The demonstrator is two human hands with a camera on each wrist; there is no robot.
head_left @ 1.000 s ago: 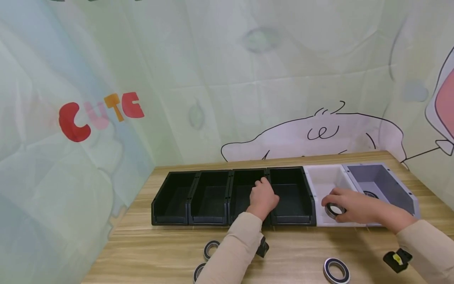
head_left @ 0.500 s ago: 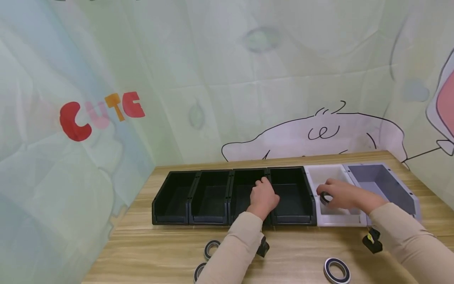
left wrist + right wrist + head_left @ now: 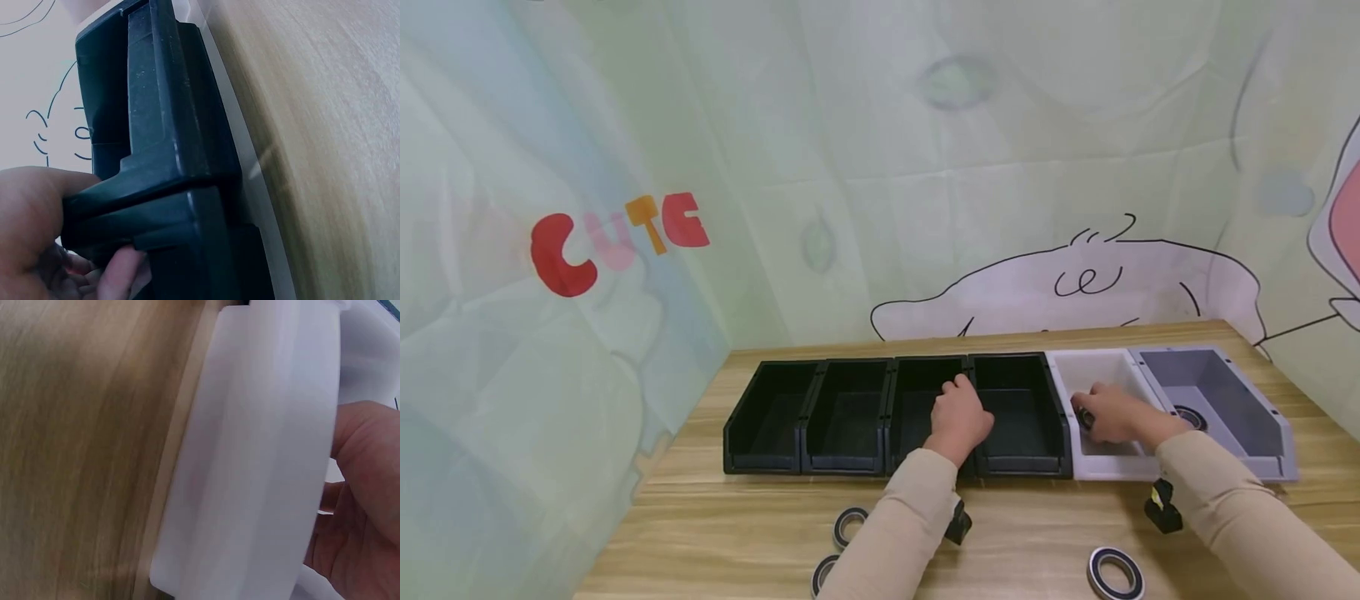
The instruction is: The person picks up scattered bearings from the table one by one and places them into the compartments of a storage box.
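My right hand (image 3: pixel 1116 414) is down inside the white bin (image 3: pixel 1108 467), pinching a ball bearing (image 3: pixel 1083 417) near the bin's left wall. In the right wrist view the bin's white front wall (image 3: pixel 250 456) hides the bearing and part of the right hand (image 3: pixel 369 494). My left hand (image 3: pixel 958 419) grips the adjoining side walls of two black bins. The left wrist view has the left hand's thumb and fingers on either side of these black walls (image 3: pixel 144 206). Another bearing (image 3: pixel 1191 418) lies in the grey bin (image 3: pixel 1262 471), right of the white one.
Several black bins (image 3: pixel 841 462) continue the row to the left on the wooden table (image 3: pixel 737 517). In front, two bearings (image 3: pixel 851 527) lie beside the left sleeve and one bearing (image 3: pixel 1115 573) lies at the right. A printed cloth (image 3: pixel 850 167) hangs behind the table.
My right hand has moved left and lower into the white bin with the bearing, uncovering the bearing in the grey bin. My left hand keeps its hold on the black bins' walls.
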